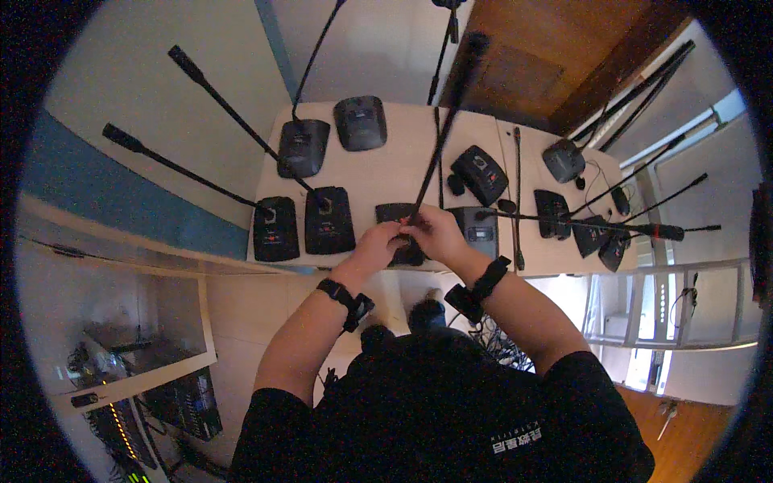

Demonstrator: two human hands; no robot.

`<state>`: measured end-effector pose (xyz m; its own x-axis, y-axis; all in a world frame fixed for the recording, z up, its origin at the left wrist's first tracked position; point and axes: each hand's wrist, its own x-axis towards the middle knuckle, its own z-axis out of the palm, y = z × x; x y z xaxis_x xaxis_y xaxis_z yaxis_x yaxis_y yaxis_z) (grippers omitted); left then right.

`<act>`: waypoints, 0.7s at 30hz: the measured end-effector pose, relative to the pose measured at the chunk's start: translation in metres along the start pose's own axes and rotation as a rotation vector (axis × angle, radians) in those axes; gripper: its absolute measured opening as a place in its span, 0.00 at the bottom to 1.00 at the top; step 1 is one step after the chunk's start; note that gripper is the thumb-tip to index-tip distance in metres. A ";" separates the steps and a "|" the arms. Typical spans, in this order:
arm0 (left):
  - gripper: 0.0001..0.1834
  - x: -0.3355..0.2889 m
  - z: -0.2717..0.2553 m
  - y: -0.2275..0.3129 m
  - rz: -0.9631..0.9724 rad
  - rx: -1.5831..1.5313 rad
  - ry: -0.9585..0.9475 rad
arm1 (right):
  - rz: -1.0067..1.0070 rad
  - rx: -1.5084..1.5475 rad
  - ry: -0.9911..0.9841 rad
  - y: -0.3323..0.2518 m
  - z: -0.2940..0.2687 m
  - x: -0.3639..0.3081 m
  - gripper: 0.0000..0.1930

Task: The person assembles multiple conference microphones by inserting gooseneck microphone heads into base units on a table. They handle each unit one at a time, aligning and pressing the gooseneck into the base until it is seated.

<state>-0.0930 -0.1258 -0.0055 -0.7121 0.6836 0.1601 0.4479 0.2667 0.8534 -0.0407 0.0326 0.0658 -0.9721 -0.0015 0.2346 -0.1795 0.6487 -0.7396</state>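
A black gooseneck microphone [445,133] rises in front of me, its tip slanting away to the right. My left hand [378,248] and my right hand [441,236] meet at its lower end, fingers pinched closed around it. Directly beneath sits a black microphone base [393,212], partly covered by my fingers; whether the stem is seated in it I cannot tell. To the left stand two black bases [329,233] with long stems leaning up and left. Close to my right hand lies a base with a small grey panel [481,233].
Behind are a base with a stem [303,151] and a stemless base [360,125]. Another base [483,173], a loose stem [518,193] and several more microphones lie on the right of the pale table [411,173]. An equipment rack [189,402] stands lower left; tangled cables [499,342] lie below.
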 end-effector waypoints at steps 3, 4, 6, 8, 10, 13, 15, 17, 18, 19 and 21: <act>0.17 0.004 -0.003 0.008 0.077 0.115 0.026 | 0.085 0.018 0.029 0.004 0.001 -0.005 0.08; 0.17 0.004 -0.004 0.012 0.090 0.122 0.054 | 0.019 0.079 0.062 0.004 0.001 -0.007 0.09; 0.17 0.005 -0.006 0.022 0.002 0.198 0.051 | -0.014 0.193 0.104 0.003 0.001 -0.013 0.09; 0.17 0.006 -0.009 0.031 -0.067 0.193 0.044 | -0.009 0.043 0.047 0.000 0.001 -0.015 0.10; 0.16 0.009 -0.014 0.035 -0.144 0.111 0.005 | 0.045 0.068 0.016 -0.003 0.003 -0.014 0.10; 0.14 0.014 -0.020 0.036 -0.157 0.134 -0.081 | 0.045 0.027 0.038 -0.005 0.000 -0.005 0.10; 0.14 0.018 -0.023 0.035 -0.115 0.162 -0.116 | 0.077 0.011 0.028 -0.008 -0.005 0.000 0.11; 0.14 0.023 -0.027 0.040 -0.088 0.205 -0.155 | 0.146 0.021 -0.003 -0.014 -0.012 0.004 0.11; 0.13 0.026 -0.029 0.044 -0.078 0.125 -0.136 | 0.116 0.020 0.035 -0.018 -0.016 0.005 0.11; 0.12 0.029 -0.032 0.050 -0.101 0.064 -0.140 | 0.150 0.022 0.038 -0.023 -0.023 0.007 0.12; 0.12 0.036 -0.044 0.067 -0.149 0.002 -0.202 | 0.163 0.047 0.086 -0.033 -0.036 0.016 0.13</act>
<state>-0.1125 -0.1126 0.0789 -0.6483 0.7581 -0.0701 0.3468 0.3761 0.8593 -0.0447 0.0387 0.1165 -0.9727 0.1671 0.1609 -0.0295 0.5989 -0.8003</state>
